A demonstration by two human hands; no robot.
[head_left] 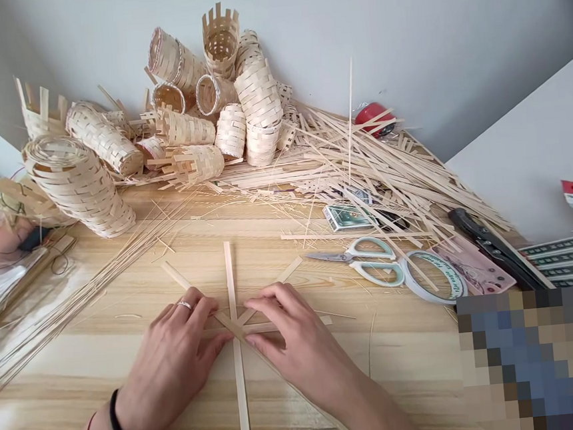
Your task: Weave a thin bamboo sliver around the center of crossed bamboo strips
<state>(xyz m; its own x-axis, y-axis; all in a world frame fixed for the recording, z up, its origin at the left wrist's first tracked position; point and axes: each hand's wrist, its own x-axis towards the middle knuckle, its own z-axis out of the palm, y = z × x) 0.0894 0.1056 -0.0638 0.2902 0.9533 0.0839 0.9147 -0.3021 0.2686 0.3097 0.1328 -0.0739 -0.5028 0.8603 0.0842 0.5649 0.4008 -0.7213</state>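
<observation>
Pale wood grain is shown across the bench (184, 418), which is bordered by a plain wall (330, 30). At far left, long thin strands (96, 278) are laid diagonally; beside them, woven baskets (81, 186) are heaped against the wall. Near the front, crossed flat strips (239, 380) are spread like a star. Their crossing is pressed by the left hand (170, 349), its fingers held narrow on the strips. From the other side, the strips are pinched by the fingers of the right hand (297, 331). Farther right, scissors (370, 259), a tape roll (435, 277) and a black-handled knife (490, 244) are seen below piled loose strips (387, 159).
</observation>
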